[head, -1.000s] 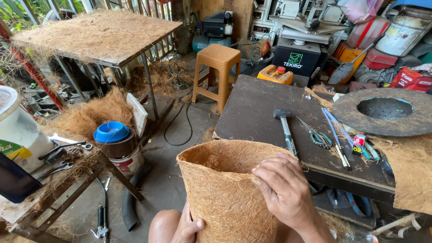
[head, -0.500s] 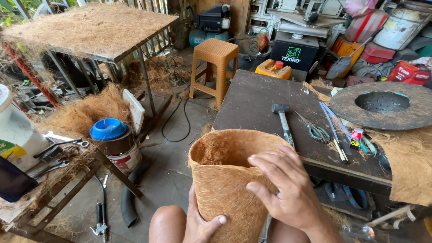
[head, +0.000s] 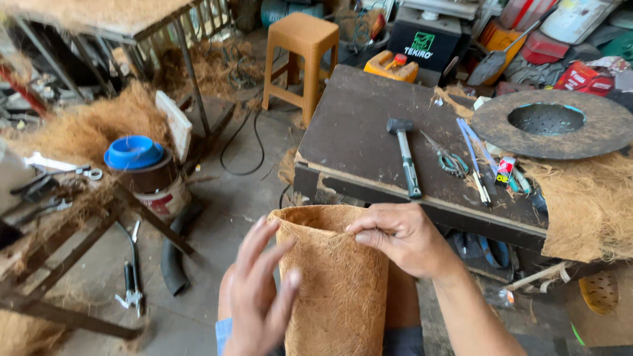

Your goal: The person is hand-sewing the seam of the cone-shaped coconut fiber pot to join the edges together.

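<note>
A brown coconut-fibre pot [head: 339, 290], shaped like a tall soft tube, stands upright on my lap at the bottom centre. My right hand [head: 402, 238] pinches its top rim on the right side, pressing the mouth almost flat. My left hand [head: 260, 293] is at the pot's left wall with the fingers spread, blurred by motion; only the fingertips seem to touch the fibre.
A dark low workbench [head: 369, 125] ahead carries a hammer [head: 405, 155], scissors [head: 452, 161] and a round dark mould ring [head: 547, 122]. Loose fibre sheet [head: 587, 198] hangs off its right end. An orange stool [head: 304, 56] stands behind, a blue-lidded can [head: 142, 171] on the left.
The pot's round mouth has been squeezed nearly flat. My left hand came off its lower wall and rose with fingers spread. The view tipped downward and nearer to the bench.
</note>
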